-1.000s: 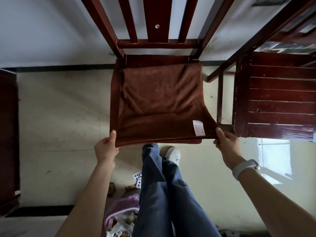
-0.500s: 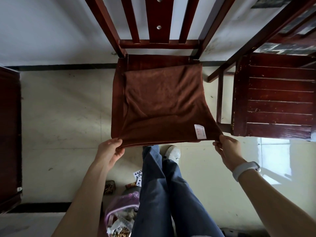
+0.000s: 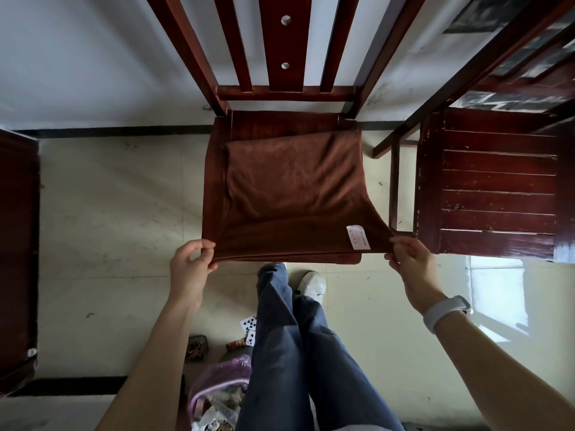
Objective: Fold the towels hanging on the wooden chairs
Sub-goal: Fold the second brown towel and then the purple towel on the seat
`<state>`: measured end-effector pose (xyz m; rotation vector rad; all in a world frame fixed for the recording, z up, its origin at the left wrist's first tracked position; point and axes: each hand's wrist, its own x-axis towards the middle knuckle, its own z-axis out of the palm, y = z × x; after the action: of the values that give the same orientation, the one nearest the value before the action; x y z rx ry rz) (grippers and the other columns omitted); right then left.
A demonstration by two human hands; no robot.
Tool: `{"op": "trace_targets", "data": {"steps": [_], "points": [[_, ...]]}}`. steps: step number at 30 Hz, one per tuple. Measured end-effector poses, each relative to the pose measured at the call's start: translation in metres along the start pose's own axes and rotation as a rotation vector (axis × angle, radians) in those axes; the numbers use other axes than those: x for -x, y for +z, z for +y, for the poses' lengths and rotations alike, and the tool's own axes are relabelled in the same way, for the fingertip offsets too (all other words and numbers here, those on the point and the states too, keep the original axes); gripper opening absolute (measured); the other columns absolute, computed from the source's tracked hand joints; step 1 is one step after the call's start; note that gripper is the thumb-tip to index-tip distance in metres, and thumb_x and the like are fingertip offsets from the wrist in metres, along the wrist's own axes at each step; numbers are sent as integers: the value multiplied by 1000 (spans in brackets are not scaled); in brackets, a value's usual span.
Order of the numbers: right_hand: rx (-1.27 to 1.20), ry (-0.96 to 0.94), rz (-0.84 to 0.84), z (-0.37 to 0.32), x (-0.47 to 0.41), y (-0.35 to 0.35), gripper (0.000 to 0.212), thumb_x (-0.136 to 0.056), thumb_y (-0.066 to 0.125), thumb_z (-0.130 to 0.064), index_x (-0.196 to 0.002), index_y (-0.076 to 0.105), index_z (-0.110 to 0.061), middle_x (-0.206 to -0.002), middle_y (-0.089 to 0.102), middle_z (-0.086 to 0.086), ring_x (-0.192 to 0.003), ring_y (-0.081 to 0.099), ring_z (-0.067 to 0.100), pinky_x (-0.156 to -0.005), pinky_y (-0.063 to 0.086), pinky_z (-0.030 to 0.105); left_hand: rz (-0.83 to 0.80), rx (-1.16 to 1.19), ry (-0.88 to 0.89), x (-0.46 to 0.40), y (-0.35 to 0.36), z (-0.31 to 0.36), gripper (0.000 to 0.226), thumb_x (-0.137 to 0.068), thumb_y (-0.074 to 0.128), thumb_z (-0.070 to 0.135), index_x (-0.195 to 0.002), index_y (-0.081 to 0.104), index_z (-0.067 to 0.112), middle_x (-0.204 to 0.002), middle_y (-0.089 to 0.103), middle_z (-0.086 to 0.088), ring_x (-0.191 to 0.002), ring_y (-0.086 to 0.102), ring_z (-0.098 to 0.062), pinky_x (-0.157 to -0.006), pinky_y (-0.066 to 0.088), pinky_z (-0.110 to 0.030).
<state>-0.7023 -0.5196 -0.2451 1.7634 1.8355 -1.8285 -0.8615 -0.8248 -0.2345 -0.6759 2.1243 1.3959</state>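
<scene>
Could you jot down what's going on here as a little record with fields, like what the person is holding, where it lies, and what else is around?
Towel: brown towel, spread over the seat of the middle chair
Label: white tag near the towel's front right corner
Left hand: pinching the front left corner
Right hand: pinching the front right corner
Wrist: pale band on the right wrist
Neighbour: second wooden chair to the right
Floor: playing cards, purple bag
</scene>
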Motion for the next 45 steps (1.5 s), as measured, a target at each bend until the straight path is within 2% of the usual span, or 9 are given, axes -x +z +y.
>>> {"op": "trace_targets", "data": {"steps": [4, 8, 12, 15, 18, 25, 31, 42, 45], "points": [[18, -108, -111, -34, 5, -6, 26, -86, 49, 5, -100, 60, -15, -96, 63, 16, -83, 62, 20, -65, 47, 18, -54, 6, 215, 8, -3, 32, 35, -91, 47, 0, -77, 66, 26, -98, 63, 10, -87, 60, -1, -68, 48, -19], [299, -324, -93, -76, 14, -15, 26, -85, 53, 1, -108, 60, -9, -91, 64, 13, -82, 61, 26, -64, 42, 18, -138, 169, 227, 17, -9, 78, 29, -88, 54, 0, -83, 69, 25, -90, 65, -3, -87, 62, -12, -70, 52, -18], [483, -642, 3, -122, 26, -28, 15, -87, 52, 1, -96, 65, 0, -80, 61, 12, -67, 55, 22, -63, 37, 20, -205, -184, 323, 31, -20, 118, 25, -76, 71, 9, -90, 68, 30, -98, 66, 4, -85, 62, -3, -76, 45, -8], [587, -820, 59, -154, 35, -43, 11, -89, 55, -6, -91, 64, 0, -77, 64, 11, -71, 60, 29, -64, 37, 24, -109, -494, 538, 42, -25, 146, 27, -74, 72, 6, -100, 70, 15, -104, 62, -8, -92, 61, -20, -83, 43, -22], [722, -959, 131, -184, 47, -55, 11, -88, 58, -14, -87, 63, -4, -76, 69, 11, -67, 65, 33, -58, 41, 30, 20, -549, 684, 57, -28, 174, 20, -79, 67, 4, -99, 71, 5, -100, 60, -17, -85, 62, -33, -82, 46, -37], [713, -1195, 139, -235, 75, -80, 9, -85, 61, -10, -85, 65, -2, -85, 58, 11, -70, 61, 29, -57, 52, 38, 277, -637, 943, 81, -38, 226, 13, -78, 69, 9, -90, 74, 9, -91, 67, -12, -87, 54, -35, -75, 43, -38], [786, -1298, -27, -237, 91, -91, 17, -88, 53, 1, -102, 62, -1, -86, 60, 11, -72, 63, 30, -62, 55, 39, 197, -691, 983, 94, -48, 233, 13, -76, 70, 4, -88, 74, 8, -87, 66, -9, -82, 57, -29, -73, 40, -33], [737, -1247, 141, -224, 105, -87, 8, -85, 55, 5, -88, 62, 3, -83, 62, 16, -70, 59, 34, -66, 49, 45, 154, -630, 972, 107, -65, 208, 11, -76, 71, 8, -86, 74, 11, -85, 64, 0, -76, 56, -18, -69, 40, -29], [719, -1120, -12, -212, 103, -89, 9, -86, 54, 3, -87, 62, 1, -87, 61, 13, -78, 59, 29, -71, 48, 41, 4, -691, 907, 109, -71, 200, 11, -78, 69, 7, -88, 73, 9, -87, 63, 1, -82, 57, -17, -75, 41, -28]]}}
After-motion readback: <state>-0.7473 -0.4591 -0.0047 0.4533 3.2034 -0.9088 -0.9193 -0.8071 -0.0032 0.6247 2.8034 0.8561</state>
